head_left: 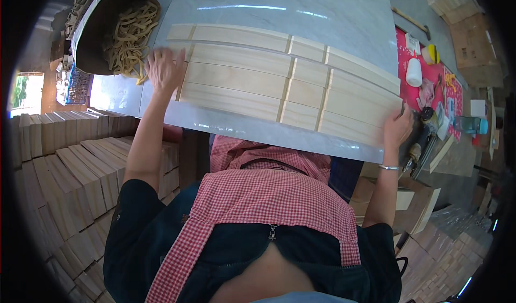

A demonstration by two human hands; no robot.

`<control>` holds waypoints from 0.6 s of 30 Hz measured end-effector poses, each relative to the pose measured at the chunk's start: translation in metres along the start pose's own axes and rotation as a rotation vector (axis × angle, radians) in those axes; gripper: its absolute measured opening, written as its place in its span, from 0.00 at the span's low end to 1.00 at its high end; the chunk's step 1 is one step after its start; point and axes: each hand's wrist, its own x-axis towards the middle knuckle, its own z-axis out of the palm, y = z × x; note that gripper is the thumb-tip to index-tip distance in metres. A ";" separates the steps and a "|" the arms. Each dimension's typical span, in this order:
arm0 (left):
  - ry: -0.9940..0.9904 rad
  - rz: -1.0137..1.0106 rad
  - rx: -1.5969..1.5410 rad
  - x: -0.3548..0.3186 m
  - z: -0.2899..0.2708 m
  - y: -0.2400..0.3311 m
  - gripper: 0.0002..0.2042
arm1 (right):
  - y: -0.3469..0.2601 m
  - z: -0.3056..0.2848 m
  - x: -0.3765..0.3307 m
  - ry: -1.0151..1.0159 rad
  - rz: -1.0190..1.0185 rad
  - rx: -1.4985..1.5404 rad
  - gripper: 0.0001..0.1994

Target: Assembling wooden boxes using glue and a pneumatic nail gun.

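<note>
Slatted wooden panel (279, 88) lying flat across marble table (322, 18). Left hand (164, 69) spreading open, pressing panel's left end; right hand (396, 128) curling over near-right corner. Looking like squaring or lifting step; next move needing even grip both ends. Rubber bands (129, 34) waiting far left.

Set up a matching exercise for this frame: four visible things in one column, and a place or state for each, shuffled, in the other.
Things:
1. left hand
2. right hand
3. rubber bands
4. white cylinder

Places or states:
A. piled inside an open sack at the table's far left
B. standing on the red mat to the right
C. spread flat on the left end of the wooden slat panel
D. gripping the panel's right near corner

Pairs: 1-C, 2-D, 3-A, 4-B
</note>
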 end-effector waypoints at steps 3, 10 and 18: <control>0.103 0.097 0.158 0.020 0.014 -0.006 0.27 | 0.001 0.014 0.017 0.063 -0.099 -0.005 0.15; -0.014 -0.078 -0.227 0.029 0.042 -0.004 0.27 | -0.002 0.049 0.031 -0.111 0.045 0.006 0.19; -0.007 -0.106 -0.159 0.024 0.021 0.015 0.27 | -0.018 0.039 0.031 -0.088 0.091 -0.171 0.22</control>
